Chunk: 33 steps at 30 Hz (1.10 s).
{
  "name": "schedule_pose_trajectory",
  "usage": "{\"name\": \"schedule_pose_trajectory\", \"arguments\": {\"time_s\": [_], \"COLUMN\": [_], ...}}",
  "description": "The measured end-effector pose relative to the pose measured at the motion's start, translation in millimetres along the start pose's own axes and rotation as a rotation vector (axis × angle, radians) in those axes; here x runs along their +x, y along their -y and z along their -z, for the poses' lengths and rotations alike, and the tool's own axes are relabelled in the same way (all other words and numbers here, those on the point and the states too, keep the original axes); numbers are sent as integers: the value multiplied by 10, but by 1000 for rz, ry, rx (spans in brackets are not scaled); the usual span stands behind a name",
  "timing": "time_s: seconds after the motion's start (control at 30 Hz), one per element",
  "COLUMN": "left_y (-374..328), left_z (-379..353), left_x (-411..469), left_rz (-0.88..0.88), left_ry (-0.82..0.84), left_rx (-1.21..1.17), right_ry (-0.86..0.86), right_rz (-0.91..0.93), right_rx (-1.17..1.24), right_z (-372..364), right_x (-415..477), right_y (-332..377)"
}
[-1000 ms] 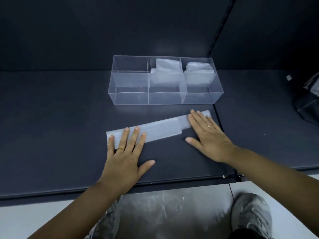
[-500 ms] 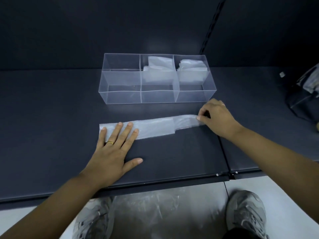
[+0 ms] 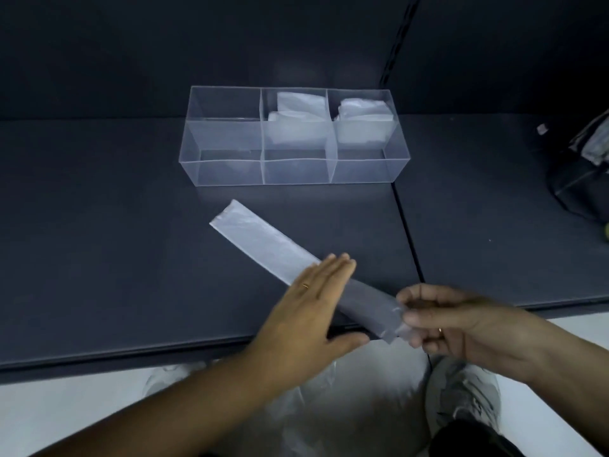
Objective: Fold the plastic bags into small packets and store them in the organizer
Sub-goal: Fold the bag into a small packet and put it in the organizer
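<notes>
Two organizer compartments hold packets; my flat, open left hand presses the strip, right hand pinching its end, unfolded yet.

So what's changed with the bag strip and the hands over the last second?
The folded bag strip has swung from lying across the shelf to a diagonal, its near end pulled toward the shelf edge. The right hand went from flat on that end to pinching it. The left hand shifted from the strip's left end to its middle. The organizer and its packets look unchanged.
</notes>
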State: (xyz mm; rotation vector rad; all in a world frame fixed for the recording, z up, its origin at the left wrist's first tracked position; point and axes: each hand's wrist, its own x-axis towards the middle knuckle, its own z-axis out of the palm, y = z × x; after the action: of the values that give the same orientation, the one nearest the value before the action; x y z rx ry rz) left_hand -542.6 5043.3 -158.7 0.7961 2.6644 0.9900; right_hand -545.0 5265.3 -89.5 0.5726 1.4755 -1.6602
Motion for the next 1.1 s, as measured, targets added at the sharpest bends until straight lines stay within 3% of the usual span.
{"name": "schedule_pose_trajectory", "arguments": {"time_s": [0.13,0.2,0.27,0.37,0.47,0.57,0.73,1.0,1.1], "left_y": [-170,-185,-135,36,176,229,282,565,693], "left_z": [-84,-25,81,244,320,284,195,445,572], "left_x": [-31,-22,29,113,160,163,159,432,576], "left_rz": [68,194,352,562,668,682,735,905,895], "left_ry": [-169,-198,-229,-195,-169,-155,-198,-425,-505], "left_rx": [-202,-443,-771,-1214,-1481,-1563,-1606,-1320,-1210], "right_ry": [170,198,123,-49,8,31,-206,-239,-246], "right_rz": [39,99,191,339,399,402,383,300,305], "right_rx": [81,105,119,-53,-323,-433,-511,-526,-527], "right_z": [-120,-125,-111,-134,-297,-519,-637,-599,-597], "right_x": [-133,-106,6,261,494,694,844,838,839], "right_y": [155,251,317,303,210,85,-122,-126,-140]}}
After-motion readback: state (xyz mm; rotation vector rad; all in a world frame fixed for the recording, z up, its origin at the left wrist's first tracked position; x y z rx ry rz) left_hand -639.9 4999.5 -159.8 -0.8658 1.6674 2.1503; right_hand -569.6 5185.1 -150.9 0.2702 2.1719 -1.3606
